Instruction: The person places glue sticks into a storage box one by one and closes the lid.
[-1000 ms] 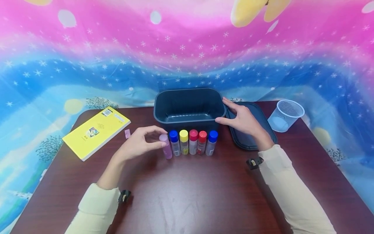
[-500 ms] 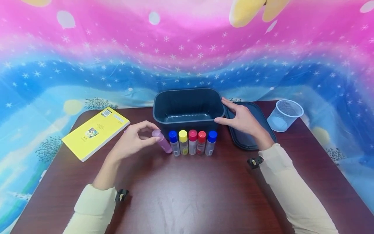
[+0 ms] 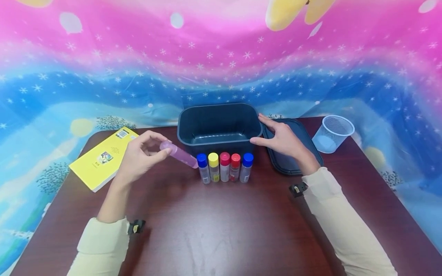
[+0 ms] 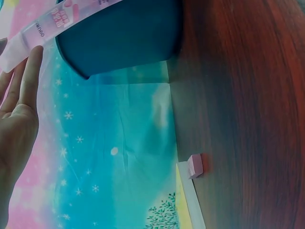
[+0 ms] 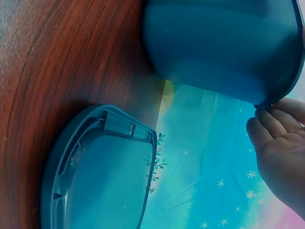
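Left of centre, my left hand (image 3: 139, 157) pinches a tilted purple tube (image 3: 180, 154); right of centre, my right hand (image 3: 286, 141) touches the dark bin (image 3: 214, 145), fingers spread apart.

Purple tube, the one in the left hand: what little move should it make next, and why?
Probably lift the purple tube a bit, clear of the dark bin. The left hand holds it tilted, its lower end in front of the bin and close to the leftmost blue-capped bottle, so it might bump something. The right hand is at the bin's rim.
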A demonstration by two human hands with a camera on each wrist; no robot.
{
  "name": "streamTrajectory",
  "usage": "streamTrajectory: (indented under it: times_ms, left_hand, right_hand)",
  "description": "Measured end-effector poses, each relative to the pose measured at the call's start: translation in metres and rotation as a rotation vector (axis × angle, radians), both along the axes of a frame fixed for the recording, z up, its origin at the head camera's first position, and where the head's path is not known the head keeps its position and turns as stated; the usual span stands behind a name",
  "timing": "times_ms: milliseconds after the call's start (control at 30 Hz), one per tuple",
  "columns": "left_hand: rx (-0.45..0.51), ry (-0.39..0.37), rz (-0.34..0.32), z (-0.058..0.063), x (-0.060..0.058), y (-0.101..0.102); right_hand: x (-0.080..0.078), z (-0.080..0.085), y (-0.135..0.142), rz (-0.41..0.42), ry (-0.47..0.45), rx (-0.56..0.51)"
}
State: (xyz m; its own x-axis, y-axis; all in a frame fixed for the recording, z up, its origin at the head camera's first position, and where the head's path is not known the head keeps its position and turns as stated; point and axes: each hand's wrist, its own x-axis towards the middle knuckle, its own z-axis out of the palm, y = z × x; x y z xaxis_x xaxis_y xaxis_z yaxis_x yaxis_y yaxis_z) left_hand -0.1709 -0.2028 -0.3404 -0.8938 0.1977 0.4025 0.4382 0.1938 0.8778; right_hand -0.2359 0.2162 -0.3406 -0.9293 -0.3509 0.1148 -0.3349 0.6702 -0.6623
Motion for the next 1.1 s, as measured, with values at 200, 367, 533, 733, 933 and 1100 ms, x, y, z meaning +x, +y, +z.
streamTrajectory:
  times_ms: [200,367,533,733,933,1100]
  left_hand:
    - [0.054,0.017,0.036,0.002,-0.001,0.000]
    - [0.137,0.030,0.031,0.002,-0.005,0.003]
    - [0.208,0.034,0.007,0.000,-0.009,0.005]
    - [0.347,0.023,-0.046,0.004,-0.011,0.008]
    - [0.550,0.021,-0.130,0.014,-0.018,0.015]
    - [0.589,0.019,-0.120,0.019,-0.023,0.025]
  right_hand:
    - [0.000,-0.001,0.000,-0.004,-0.001,-0.003]
    - [0.000,0.000,-0.001,-0.002,-0.003,0.000]
    - [0.001,-0.001,-0.001,-0.004,-0.004,-0.002]
    - [0.001,0.000,0.000,-0.001,-0.003,-0.009]
    - [0.000,0.000,0.000,0.001,-0.010,-0.010]
    - [0.000,-0.002,0.001,-0.004,-0.010,-0.012]
